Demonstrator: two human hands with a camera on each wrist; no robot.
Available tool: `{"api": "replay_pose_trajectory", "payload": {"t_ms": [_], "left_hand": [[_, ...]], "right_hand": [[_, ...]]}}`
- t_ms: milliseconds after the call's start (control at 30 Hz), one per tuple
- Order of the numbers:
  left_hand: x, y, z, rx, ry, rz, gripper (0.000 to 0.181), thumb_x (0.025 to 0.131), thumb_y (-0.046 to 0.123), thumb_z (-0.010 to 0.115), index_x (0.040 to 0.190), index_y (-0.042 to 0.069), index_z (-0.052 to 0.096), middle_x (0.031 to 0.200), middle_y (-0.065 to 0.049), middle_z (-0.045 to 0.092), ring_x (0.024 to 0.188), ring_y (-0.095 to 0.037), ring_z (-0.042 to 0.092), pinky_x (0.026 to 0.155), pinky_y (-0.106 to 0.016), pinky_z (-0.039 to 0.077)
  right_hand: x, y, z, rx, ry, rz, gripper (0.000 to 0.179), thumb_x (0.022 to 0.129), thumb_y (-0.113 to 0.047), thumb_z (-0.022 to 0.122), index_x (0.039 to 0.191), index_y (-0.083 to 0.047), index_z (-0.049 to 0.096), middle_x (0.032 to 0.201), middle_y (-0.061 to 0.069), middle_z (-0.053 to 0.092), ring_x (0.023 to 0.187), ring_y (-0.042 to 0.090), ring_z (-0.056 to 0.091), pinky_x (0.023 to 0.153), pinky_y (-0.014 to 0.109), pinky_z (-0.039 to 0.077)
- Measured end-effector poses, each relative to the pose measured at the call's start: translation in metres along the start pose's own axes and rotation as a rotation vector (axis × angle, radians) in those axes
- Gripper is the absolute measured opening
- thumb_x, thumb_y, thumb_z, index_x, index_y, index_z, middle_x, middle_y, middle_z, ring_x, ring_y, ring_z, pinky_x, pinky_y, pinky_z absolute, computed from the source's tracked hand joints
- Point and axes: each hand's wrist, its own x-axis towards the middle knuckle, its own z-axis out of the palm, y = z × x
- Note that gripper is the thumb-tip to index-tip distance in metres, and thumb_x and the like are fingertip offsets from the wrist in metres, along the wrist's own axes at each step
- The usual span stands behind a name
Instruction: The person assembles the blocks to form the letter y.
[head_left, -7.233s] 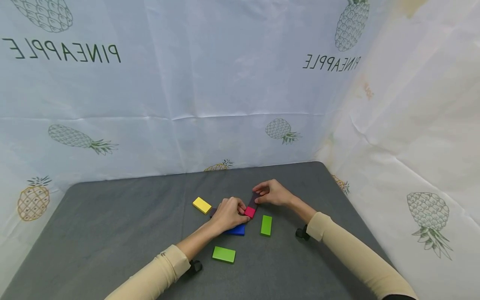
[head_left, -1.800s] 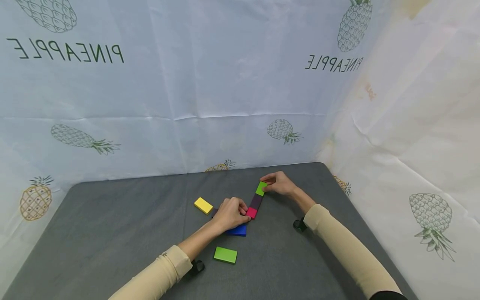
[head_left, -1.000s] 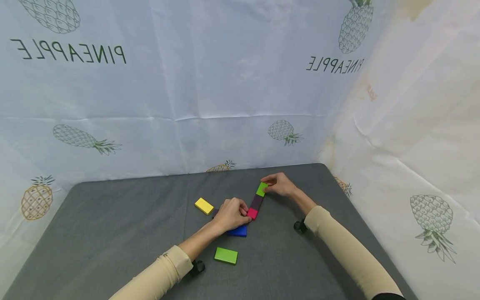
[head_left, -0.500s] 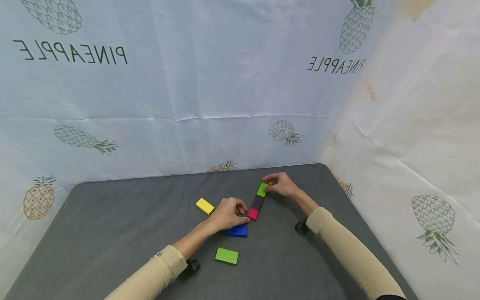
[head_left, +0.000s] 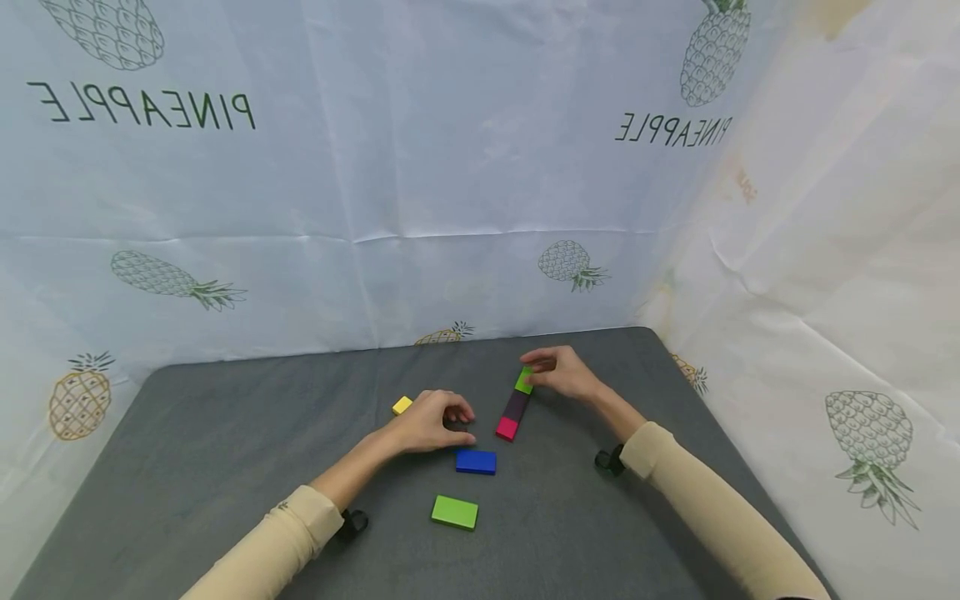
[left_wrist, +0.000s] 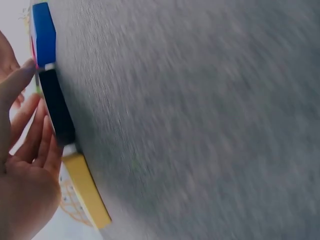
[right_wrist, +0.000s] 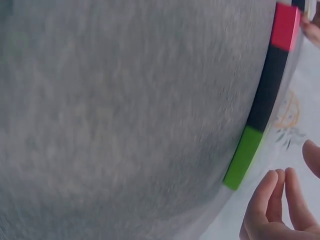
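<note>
In the head view, a grey, fabric-textured tabletop meets a creased, pineapple-printed sheet. A red block, a dark block and a green block, all flat, form a straight row; the right hand partly covers its far end. The left hand, thumb and fingers parted, half hides a yellow block; a blue block and second green block lie nearer.

In the left wrist view, another dark block sits between blue and yellow; contact with the hand is unclear.

In the right wrist view, parted fingers are just off the row.
</note>
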Motion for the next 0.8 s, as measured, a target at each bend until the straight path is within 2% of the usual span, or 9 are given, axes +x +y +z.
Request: {"api": "replay_pose_trajectory", "payload": {"t_ms": [233, 433, 800], "left_hand": [[-0.007, -0.007, -0.01, 0.028, -0.033, 0.019, 0.021, 0.09, 0.023, 0.09, 0.106, 0.011, 0.082, 0.102, -0.001, 0.08, 0.094, -0.013, 0.07, 0.086, -0.025, 0.058], [-0.008, -0.015, -0.016, 0.036, -0.081, 0.02, 0.023, 0.091, 0.024, 0.09, 0.11, 0.014, 0.083, 0.106, 0.0, 0.08, 0.096, -0.01, 0.069, 0.087, -0.025, 0.057], [-0.007, -0.025, -0.023, 0.008, -0.124, 0.03, 0.026, 0.088, 0.024, 0.092, 0.111, 0.015, 0.084, 0.108, -0.001, 0.081, 0.095, -0.008, 0.069, 0.086, -0.025, 0.057]], "right_hand": [[-0.01, -0.004, 0.015, -0.009, -0.065, -0.067, 0.04, 0.1, -0.008, 0.076, 0.136, 0.008, 0.069, 0.139, 0.029, 0.071, 0.124, 0.041, 0.071, 0.097, 0.044, 0.063], [-0.016, -0.008, 0.027, -0.011, -0.128, -0.099, 0.037, 0.1, -0.008, 0.076, 0.133, 0.009, 0.071, 0.131, 0.029, 0.074, 0.114, 0.03, 0.074, 0.092, 0.032, 0.063], [-0.026, -0.014, 0.033, -0.006, -0.201, -0.063, 0.033, 0.098, -0.008, 0.079, 0.127, 0.007, 0.075, 0.122, 0.024, 0.077, 0.097, 0.014, 0.072, 0.081, 0.02, 0.059]]}}
